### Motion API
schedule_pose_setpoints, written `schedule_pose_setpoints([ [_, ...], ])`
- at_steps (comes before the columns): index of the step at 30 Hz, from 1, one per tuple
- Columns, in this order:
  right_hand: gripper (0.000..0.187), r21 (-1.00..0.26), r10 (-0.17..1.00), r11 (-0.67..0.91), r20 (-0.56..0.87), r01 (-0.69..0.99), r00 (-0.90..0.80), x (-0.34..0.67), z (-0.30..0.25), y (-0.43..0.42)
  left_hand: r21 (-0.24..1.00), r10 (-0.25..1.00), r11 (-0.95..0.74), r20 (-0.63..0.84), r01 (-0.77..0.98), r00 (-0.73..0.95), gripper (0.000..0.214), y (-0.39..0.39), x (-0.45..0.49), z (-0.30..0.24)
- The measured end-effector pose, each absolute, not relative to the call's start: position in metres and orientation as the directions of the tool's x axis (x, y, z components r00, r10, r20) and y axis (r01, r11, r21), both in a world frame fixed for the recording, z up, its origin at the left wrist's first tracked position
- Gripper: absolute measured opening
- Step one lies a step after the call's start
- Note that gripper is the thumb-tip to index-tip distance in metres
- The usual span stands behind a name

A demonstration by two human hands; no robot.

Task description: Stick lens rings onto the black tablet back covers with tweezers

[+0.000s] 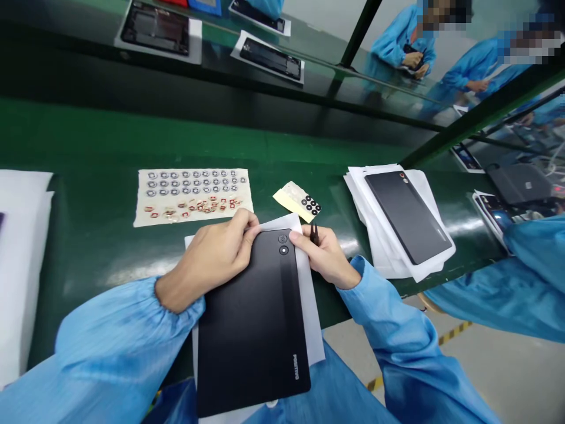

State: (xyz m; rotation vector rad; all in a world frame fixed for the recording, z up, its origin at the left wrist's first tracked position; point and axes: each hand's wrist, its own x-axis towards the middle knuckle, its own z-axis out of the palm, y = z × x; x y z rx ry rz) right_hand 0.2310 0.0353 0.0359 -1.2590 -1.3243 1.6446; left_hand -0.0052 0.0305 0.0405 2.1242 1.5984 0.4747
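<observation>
A black tablet (251, 318) lies back-up on a white sheet (306, 306) at the near edge of the green bench, its two camera rings at the top. My left hand (216, 256) grips the tablet's top left corner, fingers curled over the edge. My right hand (324, 256) rests at the top right beside the camera rings, closed around black tweezers (314, 234) that point up.
A sheet of small ring parts and red tabs (193, 195) lies behind the tablet. A yellow strip with black lens discs (298, 200) sits to the right. Another black tablet (408, 215) rests on stacked white sheets. Co-workers in blue coats stand at the far right.
</observation>
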Motion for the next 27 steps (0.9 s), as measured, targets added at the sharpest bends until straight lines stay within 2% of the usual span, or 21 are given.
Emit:
schedule_pose_setpoints([
  [10,0.031,-0.969,0.922,-0.245,-0.24,0.021,-0.305,0.221,0.031,0.038,0.486,0.955,-0.278,0.047,0.829,0.293,0.018,0.027,0.0,0.038],
  [17,0.037,-0.962,0.907,-0.272,-0.25,-0.017,-0.339,0.225,0.029,0.038,0.473,0.952,-0.295,0.067,0.83,0.3,0.017,0.028,0.0,0.038],
  [22,0.042,-0.983,0.86,-0.186,-0.162,-0.003,-0.484,0.231,0.026,0.04,0.476,0.954,-0.294,0.092,0.829,0.285,0.017,0.026,0.002,0.043],
  [25,0.041,-0.993,0.872,-0.117,-0.112,0.018,-0.477,0.232,0.024,0.04,0.456,0.952,-0.299,0.082,0.838,0.295,0.018,0.027,-0.005,0.048],
  [27,0.039,-0.995,0.886,-0.086,-0.098,0.048,-0.454,0.234,0.024,0.038,0.511,0.977,-0.206,0.062,0.835,0.203,0.023,0.024,-0.016,0.051],
])
